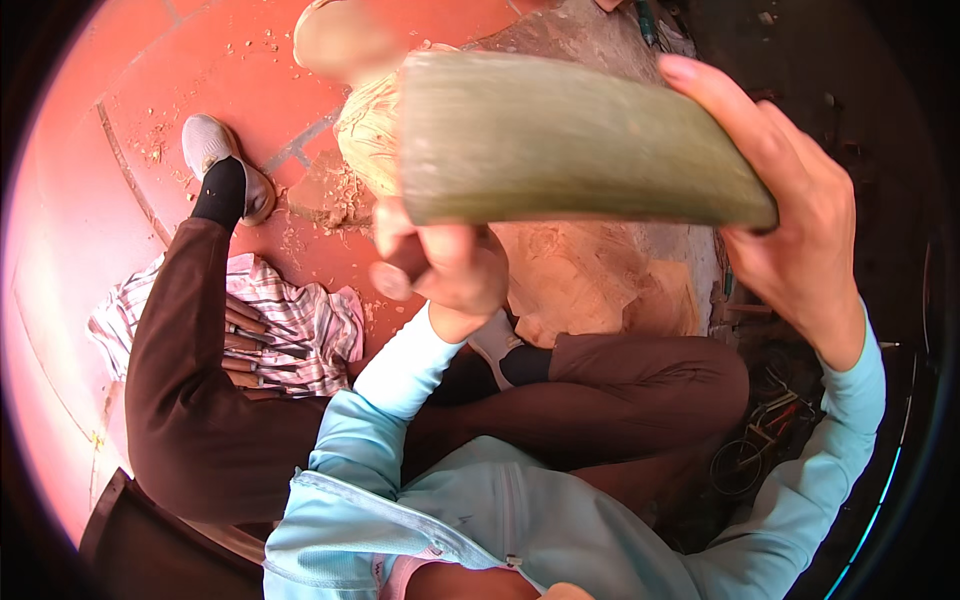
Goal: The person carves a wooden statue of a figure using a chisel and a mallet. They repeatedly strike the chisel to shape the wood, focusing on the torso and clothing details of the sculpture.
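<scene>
My right hand (800, 225) is closed around the narrower right end of a thick, greenish, smooth block (580, 140). The block is raised close to the camera, slightly smeared by motion, and covers much of what lies behind it. Just below its left end, my left hand (460, 265) is closed around a tool with a round brown handle (391, 280); the rest of that tool is hidden. Behind both hands lies a carved yellowish wooden piece (365, 130), its grooved part showing left of the block. Pale wood (580, 275) also shows below the block.
Several wooden-handled carving tools (243, 345) lie on a striped cloth (320, 325) beside my bent left leg. Wood shavings (340, 195) are scattered on the red floor (80, 230). A small bicycle-like object (765, 430) stands in the dark area at right.
</scene>
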The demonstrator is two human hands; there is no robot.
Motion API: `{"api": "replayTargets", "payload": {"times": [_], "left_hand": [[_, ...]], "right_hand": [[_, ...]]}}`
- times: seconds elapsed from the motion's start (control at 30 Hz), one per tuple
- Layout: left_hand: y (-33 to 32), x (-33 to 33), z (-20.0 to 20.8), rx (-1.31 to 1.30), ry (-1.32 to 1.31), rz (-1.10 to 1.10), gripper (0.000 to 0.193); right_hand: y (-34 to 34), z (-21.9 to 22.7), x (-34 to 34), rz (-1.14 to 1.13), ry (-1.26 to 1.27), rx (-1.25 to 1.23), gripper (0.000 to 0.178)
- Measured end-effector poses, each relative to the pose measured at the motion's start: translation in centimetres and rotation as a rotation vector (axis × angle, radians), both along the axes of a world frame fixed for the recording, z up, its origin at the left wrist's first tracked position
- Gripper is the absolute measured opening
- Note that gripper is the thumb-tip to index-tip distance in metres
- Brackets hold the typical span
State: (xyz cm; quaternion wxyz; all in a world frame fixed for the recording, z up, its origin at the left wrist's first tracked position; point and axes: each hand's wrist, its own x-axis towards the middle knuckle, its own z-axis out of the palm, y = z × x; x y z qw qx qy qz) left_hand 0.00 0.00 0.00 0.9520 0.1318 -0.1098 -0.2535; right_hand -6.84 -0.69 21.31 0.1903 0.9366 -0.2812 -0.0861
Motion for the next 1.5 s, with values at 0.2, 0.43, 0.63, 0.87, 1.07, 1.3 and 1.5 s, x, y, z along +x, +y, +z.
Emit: {"api": "replayTargets", "payload": {"times": [0.2, 0.43, 0.63, 0.87, 1.07, 1.3, 1.5], "left_hand": [[0.5, -3.1, -2.1, -0.215, -0.827, 0.273, 0.037], [0.6, -3.1, -2.2, -0.236, -0.829, 0.268, 0.029], [0.6, -3.0, -2.5, -0.266, -0.818, 0.260, 0.026], [0.7, -2.0, -3.6, -0.300, -0.533, 0.196, 0.024], [0.8, -1.9, -4.2, -0.347, -0.551, 0.165, 0.027], [1.0, -2.0, -5.9, -0.510, -0.779, 0.165, 0.021], [0.7, -2.4, -6.3, -0.577, -0.841, 0.202, 0.024]], "right_hand": [[5.7, -1.8, -7.8, -0.029, -0.145, -0.057, 0.069], [9.4, -3.3, -9.9, -0.144, -0.202, 0.012, 0.080], [9.5, -3.2, -9.5, -0.135, -0.219, 0.001, 0.083], [8.0, -3.2, -6.6, -0.014, -0.110, -0.150, 0.089], [6.5, -2.2, -4.5, 0.203, 0.047, -0.196, 0.091], [6.5, -1.6, -6.0, 0.265, 0.201, -0.188, 0.084], [6.6, -1.7, -6.2, 0.296, 0.171, -0.129, 0.057]]}}
